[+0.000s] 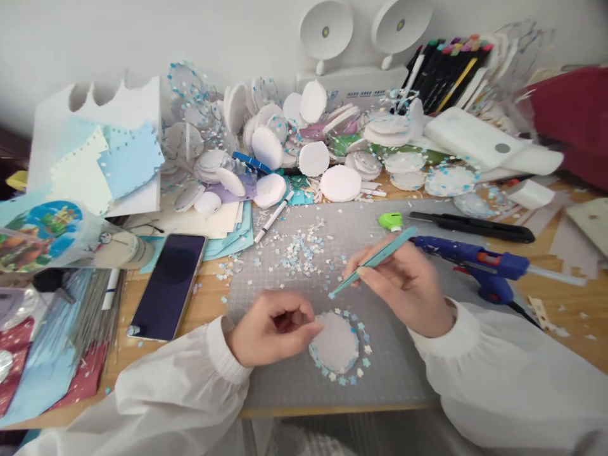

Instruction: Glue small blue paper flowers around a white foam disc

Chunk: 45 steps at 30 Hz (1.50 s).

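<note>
As we look down through the head view, our right hand (411, 288) is closed around teal tweezers (380, 256), holding them between thumb and fingers, with the tips slanting down to the left. A small blue piece shows at the tips, but we cannot tell whether they grip it.

Our left hand (275, 326) is half curled, its thumb reaching to the upper left edge of a round white disc (335, 342). We cannot tell whether it pinches anything or touches the disc. The disc lies on a gray cutting mat (389, 380), below the tweezer tips and between our hands, with small blue and white pieces around its rim.

Above our hands, loose star-like pieces (301, 250) are scattered over the mat. A white pen (274, 216) lies at the mat's far left edge. To the right we see a green object (390, 220), a black cutter (479, 227) and a blue glue gun (494, 261). Left of the mat, a phone (168, 285) rests on the wooden tabletop (209, 297). Behind the mat sits a heap of white rounds (266, 147), with markers (441, 76) at its upper right.
</note>
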Each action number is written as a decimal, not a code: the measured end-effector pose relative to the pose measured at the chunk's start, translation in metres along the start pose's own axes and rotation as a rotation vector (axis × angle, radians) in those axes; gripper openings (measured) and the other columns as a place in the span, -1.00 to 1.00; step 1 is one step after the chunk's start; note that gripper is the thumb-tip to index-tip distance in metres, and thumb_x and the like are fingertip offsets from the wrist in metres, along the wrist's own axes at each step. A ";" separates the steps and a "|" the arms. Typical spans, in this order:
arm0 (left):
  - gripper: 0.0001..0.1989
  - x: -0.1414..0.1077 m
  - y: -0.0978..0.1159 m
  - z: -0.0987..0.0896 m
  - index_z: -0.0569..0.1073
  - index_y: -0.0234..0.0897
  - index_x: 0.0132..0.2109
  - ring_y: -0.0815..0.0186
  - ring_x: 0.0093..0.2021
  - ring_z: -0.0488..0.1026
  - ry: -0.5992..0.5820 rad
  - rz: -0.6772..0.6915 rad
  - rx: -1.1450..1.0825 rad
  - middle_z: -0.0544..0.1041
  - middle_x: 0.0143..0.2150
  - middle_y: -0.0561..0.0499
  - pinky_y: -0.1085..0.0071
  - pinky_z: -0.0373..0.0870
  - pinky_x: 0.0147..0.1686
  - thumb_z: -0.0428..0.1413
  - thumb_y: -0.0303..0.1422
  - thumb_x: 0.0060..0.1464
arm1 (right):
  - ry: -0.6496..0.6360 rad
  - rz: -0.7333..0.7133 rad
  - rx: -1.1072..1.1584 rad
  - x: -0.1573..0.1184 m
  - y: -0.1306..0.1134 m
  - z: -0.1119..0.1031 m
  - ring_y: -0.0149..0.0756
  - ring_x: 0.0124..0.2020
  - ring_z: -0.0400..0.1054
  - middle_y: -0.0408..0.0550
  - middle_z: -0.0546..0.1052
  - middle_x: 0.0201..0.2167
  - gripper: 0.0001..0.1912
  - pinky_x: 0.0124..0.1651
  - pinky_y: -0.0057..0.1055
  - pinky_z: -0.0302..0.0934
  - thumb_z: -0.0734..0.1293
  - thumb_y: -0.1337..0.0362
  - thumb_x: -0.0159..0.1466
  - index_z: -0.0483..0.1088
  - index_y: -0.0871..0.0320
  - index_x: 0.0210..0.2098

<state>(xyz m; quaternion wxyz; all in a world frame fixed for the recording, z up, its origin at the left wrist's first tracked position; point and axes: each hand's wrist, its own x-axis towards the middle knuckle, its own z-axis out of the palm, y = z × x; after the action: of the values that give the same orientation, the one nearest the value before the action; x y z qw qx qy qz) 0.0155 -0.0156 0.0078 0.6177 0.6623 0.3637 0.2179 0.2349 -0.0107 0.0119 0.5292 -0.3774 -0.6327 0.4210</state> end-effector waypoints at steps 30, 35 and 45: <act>-0.64 0.000 -0.004 -0.014 0.27 -0.34 -0.53 0.50 -0.60 0.06 -0.151 0.002 -0.110 0.20 -0.61 0.11 0.53 0.03 -0.62 0.07 -0.24 0.14 | -0.195 0.216 0.265 -0.011 0.002 0.009 -0.44 -0.29 0.34 -0.16 0.44 -0.34 -0.91 -0.28 -0.45 0.21 0.24 0.40 0.32 0.24 0.08 -0.25; -0.67 0.000 -0.005 -0.014 0.26 -0.34 -0.53 0.49 -0.60 0.04 -0.144 0.006 -0.121 0.18 -0.61 0.12 0.52 0.01 -0.62 0.05 -0.29 0.15 | -0.192 0.234 0.271 -0.010 0.003 0.009 -0.45 -0.26 0.34 -0.16 0.44 -0.31 -0.91 -0.27 -0.47 0.20 0.26 0.39 0.32 0.26 0.07 -0.23; -0.69 -0.001 -0.005 -0.014 0.27 -0.34 -0.52 0.49 -0.61 0.04 -0.142 0.019 -0.126 0.18 -0.61 0.12 0.52 0.01 -0.63 0.05 -0.32 0.15 | -0.230 0.257 0.261 -0.010 0.001 0.008 -0.44 -0.26 0.35 -0.16 0.45 -0.30 -0.92 -0.29 -0.47 0.22 0.26 0.36 0.32 0.28 0.06 -0.22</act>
<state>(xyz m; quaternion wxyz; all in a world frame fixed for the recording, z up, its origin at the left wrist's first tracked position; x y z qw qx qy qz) 0.0037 -0.0071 0.0050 0.6804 0.6393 0.2982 0.1987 0.2286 -0.0209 0.0064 0.4399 -0.3328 -0.5756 0.6037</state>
